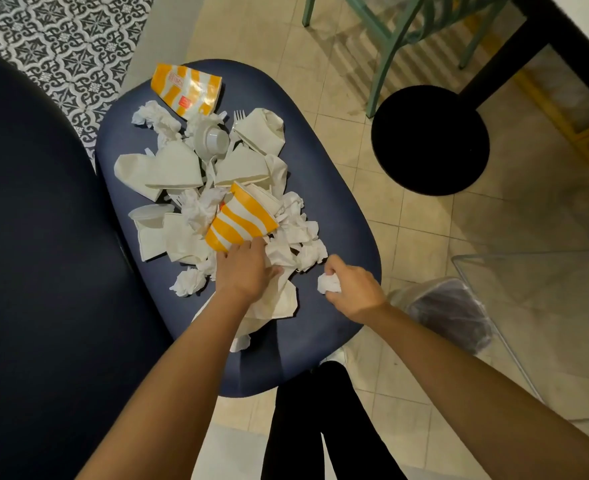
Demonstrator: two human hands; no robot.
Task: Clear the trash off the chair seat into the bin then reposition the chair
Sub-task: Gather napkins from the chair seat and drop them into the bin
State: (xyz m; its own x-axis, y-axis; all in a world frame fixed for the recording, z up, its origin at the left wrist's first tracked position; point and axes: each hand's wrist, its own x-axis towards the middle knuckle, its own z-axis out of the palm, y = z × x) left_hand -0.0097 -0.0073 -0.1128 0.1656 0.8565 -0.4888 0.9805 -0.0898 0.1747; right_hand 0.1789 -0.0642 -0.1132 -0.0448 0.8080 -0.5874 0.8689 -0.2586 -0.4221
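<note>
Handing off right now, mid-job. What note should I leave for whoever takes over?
Left hand: down in the pile, at the base of the near striped cup and on white paper; grip unclear.
Right hand: grips a crumpled napkin over the chair seat, on its bin side.
Things: far striped cup, crushed white cups, napkins and a fork lie on the seat; the bin stands on the floor to the right.
Done: cannot confirm anything binned.
Left: bin all the trash, then reposition the chair.
</note>
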